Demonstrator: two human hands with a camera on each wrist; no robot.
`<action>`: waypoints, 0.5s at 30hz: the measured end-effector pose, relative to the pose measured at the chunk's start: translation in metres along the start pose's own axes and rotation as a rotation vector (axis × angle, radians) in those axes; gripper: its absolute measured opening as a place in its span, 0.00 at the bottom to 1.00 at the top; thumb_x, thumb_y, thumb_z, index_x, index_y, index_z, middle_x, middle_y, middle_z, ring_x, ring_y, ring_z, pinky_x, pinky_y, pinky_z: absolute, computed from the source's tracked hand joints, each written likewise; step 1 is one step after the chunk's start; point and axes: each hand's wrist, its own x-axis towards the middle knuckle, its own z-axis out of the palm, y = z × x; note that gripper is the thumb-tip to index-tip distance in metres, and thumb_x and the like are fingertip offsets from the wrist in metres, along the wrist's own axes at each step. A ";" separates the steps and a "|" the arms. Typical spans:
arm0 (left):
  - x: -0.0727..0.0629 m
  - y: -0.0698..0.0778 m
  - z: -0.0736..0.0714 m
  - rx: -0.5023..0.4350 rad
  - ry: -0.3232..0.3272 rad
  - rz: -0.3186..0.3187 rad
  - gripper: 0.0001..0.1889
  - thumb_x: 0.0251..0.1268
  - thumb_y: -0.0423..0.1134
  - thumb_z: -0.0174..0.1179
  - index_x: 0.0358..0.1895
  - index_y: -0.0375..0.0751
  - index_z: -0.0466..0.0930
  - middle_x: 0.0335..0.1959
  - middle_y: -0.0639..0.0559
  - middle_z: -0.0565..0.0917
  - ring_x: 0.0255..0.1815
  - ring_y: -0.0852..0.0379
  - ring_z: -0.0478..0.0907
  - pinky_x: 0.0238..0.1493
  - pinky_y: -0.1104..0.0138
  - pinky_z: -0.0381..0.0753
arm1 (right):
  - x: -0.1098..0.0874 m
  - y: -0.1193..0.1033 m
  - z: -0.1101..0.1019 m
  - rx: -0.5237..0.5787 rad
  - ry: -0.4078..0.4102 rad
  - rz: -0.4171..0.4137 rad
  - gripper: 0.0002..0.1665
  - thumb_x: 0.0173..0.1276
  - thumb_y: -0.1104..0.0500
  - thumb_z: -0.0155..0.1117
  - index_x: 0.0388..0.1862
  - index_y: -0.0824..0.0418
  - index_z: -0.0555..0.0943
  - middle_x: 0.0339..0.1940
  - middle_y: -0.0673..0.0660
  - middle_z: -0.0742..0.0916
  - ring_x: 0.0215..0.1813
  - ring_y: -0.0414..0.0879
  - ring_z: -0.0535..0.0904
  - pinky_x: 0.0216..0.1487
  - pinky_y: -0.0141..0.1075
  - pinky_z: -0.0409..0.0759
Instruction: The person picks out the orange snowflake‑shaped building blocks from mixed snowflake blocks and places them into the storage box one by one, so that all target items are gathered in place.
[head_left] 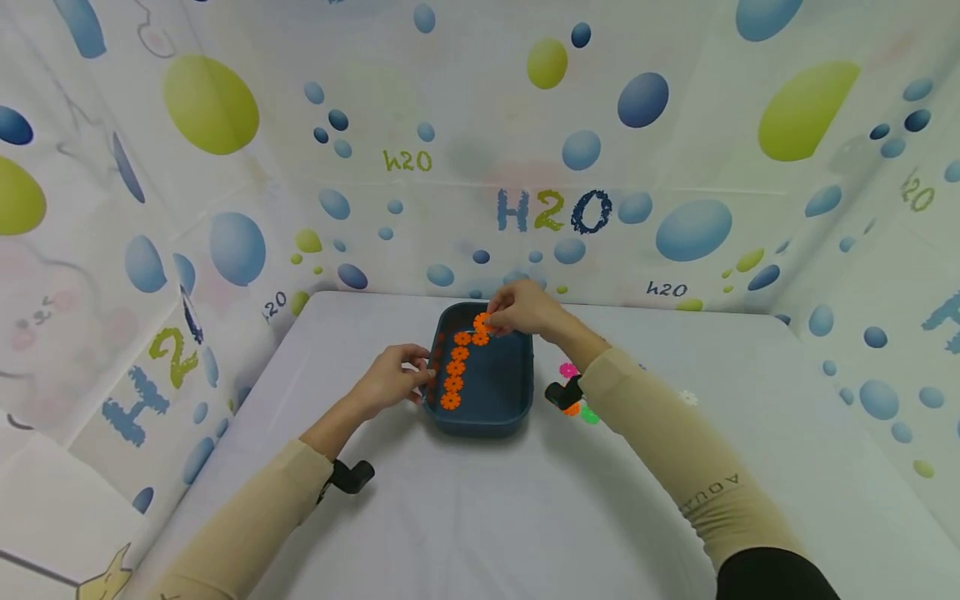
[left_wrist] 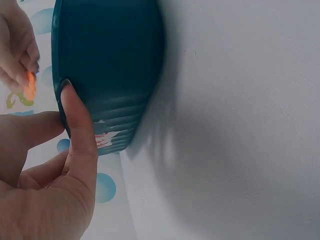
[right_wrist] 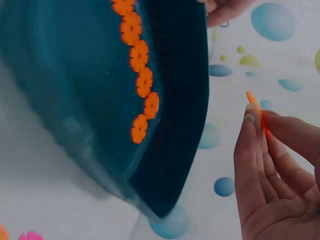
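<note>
A dark blue-green plastic basin stands on the white-covered table. Inside it, several orange flower-shaped pieces lie in a line down the left side, bending right near the far end. My left hand pinches the basin's left rim; in the left wrist view one digit presses on the outer wall. Above the basin's far end, my right hand holds another orange flower piece between thumb and fingertips, seen edge-on in the right wrist view. That piece is clear of the basin floor.
Right of the basin, pink, orange and green flower pieces lie on the table, partly hidden by my right forearm. A white piece lies farther right. A patterned curtain hangs behind the table.
</note>
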 end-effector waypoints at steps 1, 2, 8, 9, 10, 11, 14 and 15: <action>0.000 0.000 0.000 -0.002 -0.001 0.001 0.23 0.75 0.30 0.58 0.67 0.23 0.68 0.43 0.41 0.74 0.33 0.55 0.80 0.33 0.61 0.90 | 0.004 0.000 0.002 0.023 -0.005 0.011 0.07 0.70 0.65 0.68 0.42 0.69 0.83 0.39 0.63 0.89 0.43 0.57 0.88 0.44 0.37 0.89; -0.001 0.000 0.000 -0.004 -0.003 0.001 0.22 0.75 0.30 0.58 0.67 0.23 0.68 0.43 0.41 0.74 0.33 0.55 0.80 0.33 0.61 0.89 | 0.008 -0.001 0.004 0.045 -0.012 0.027 0.07 0.70 0.65 0.68 0.42 0.70 0.83 0.40 0.64 0.89 0.44 0.58 0.88 0.45 0.38 0.89; -0.004 0.002 0.001 -0.014 -0.007 -0.001 0.22 0.75 0.29 0.58 0.67 0.22 0.68 0.44 0.40 0.73 0.32 0.55 0.79 0.33 0.60 0.90 | 0.027 -0.002 0.017 0.142 -0.043 0.124 0.02 0.69 0.70 0.67 0.37 0.71 0.84 0.40 0.67 0.89 0.46 0.60 0.88 0.56 0.50 0.86; -0.005 0.002 0.001 -0.014 -0.007 0.001 0.22 0.75 0.29 0.58 0.67 0.22 0.68 0.44 0.40 0.73 0.32 0.55 0.79 0.33 0.60 0.90 | 0.029 -0.001 0.019 0.143 -0.036 0.136 0.02 0.68 0.71 0.66 0.34 0.71 0.84 0.39 0.66 0.89 0.45 0.60 0.88 0.56 0.51 0.86; -0.005 0.002 0.001 -0.016 -0.006 0.002 0.23 0.75 0.29 0.58 0.67 0.22 0.68 0.44 0.40 0.74 0.32 0.55 0.79 0.33 0.60 0.90 | 0.031 0.000 0.022 0.139 -0.024 0.149 0.05 0.67 0.73 0.65 0.30 0.70 0.82 0.37 0.66 0.88 0.44 0.60 0.87 0.57 0.52 0.85; -0.005 0.002 0.002 -0.016 -0.005 0.002 0.23 0.75 0.29 0.58 0.67 0.22 0.68 0.44 0.40 0.74 0.32 0.55 0.79 0.33 0.60 0.90 | 0.033 0.002 0.024 0.141 -0.007 0.169 0.06 0.66 0.74 0.65 0.28 0.71 0.81 0.37 0.66 0.88 0.44 0.60 0.87 0.56 0.52 0.86; -0.006 0.002 0.003 -0.015 -0.004 0.001 0.22 0.75 0.29 0.58 0.67 0.22 0.68 0.45 0.40 0.74 0.32 0.55 0.80 0.33 0.61 0.89 | 0.039 0.010 0.033 0.147 0.055 0.248 0.02 0.64 0.76 0.64 0.32 0.74 0.81 0.38 0.66 0.86 0.43 0.60 0.88 0.55 0.51 0.86; -0.006 0.003 0.003 -0.014 -0.003 -0.002 0.22 0.75 0.29 0.58 0.67 0.22 0.68 0.45 0.40 0.74 0.32 0.55 0.80 0.33 0.61 0.90 | 0.041 0.013 0.036 0.149 0.077 0.283 0.02 0.63 0.76 0.65 0.35 0.75 0.81 0.39 0.67 0.86 0.43 0.60 0.88 0.54 0.50 0.87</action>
